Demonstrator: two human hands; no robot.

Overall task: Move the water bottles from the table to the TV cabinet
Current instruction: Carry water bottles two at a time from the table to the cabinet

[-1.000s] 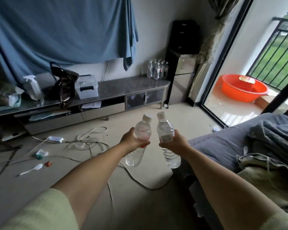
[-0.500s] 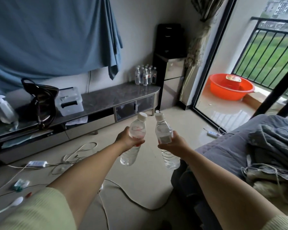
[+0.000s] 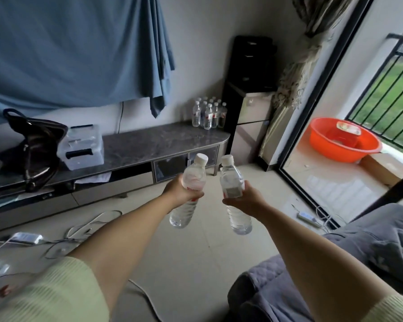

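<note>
Above the tiled floor, midway across the room: two water bottles, carried. Left hand (image 3: 180,191) grips one bottle (image 3: 189,194) round its labelled waist, fingers curled about it; right hand (image 3: 244,198) holds the second bottle (image 3: 234,194) likewise. Both full, caps on, tilted slightly apart. Thin clear plastic, likely to dent under a hard squeeze (a full one feels firmer); moderately heavy, smooth; the ribbed middle gives the surest hold. Destination: TV cabinet (image 3: 149,145), well ahead, its far end already bearing a cluster of bottles (image 3: 208,116).
</note>
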